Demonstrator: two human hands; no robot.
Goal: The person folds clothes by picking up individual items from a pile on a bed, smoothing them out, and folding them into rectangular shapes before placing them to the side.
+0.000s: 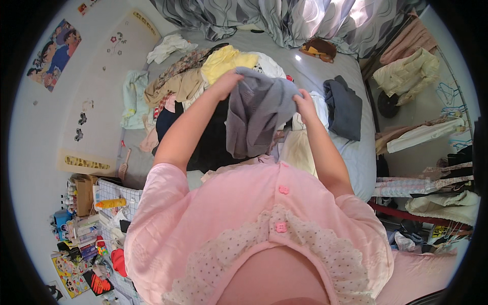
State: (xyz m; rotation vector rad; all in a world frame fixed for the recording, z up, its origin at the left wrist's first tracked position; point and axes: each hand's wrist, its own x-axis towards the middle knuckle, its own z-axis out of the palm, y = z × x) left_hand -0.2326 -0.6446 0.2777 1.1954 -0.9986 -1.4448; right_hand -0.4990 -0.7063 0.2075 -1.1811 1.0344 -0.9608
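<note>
A grey knit garment point(259, 109), perhaps a sweater, hangs in loose folds between my two hands above the bed. My left hand point(227, 85) is closed on its upper left edge. At its right edge, my right hand point(305, 104) grips the cloth. Below and around it spreads a heap of clothes: a yellow garment point(231, 60), a tan one point(179, 86), a black one point(213, 140) and a cream one point(299, 151). A dark grey folded garment point(344, 108) lies to the right of the heap.
The bed point(351, 168) has a grey sheet. Pale green clothing point(134, 101) and a hairbrush point(124, 163) lie at its left side. A brown bag point(319, 49) rests near the patterned curtain point(284, 23). Clothes racks point(424, 134) stand right; a cluttered desk point(109, 193) stands lower left.
</note>
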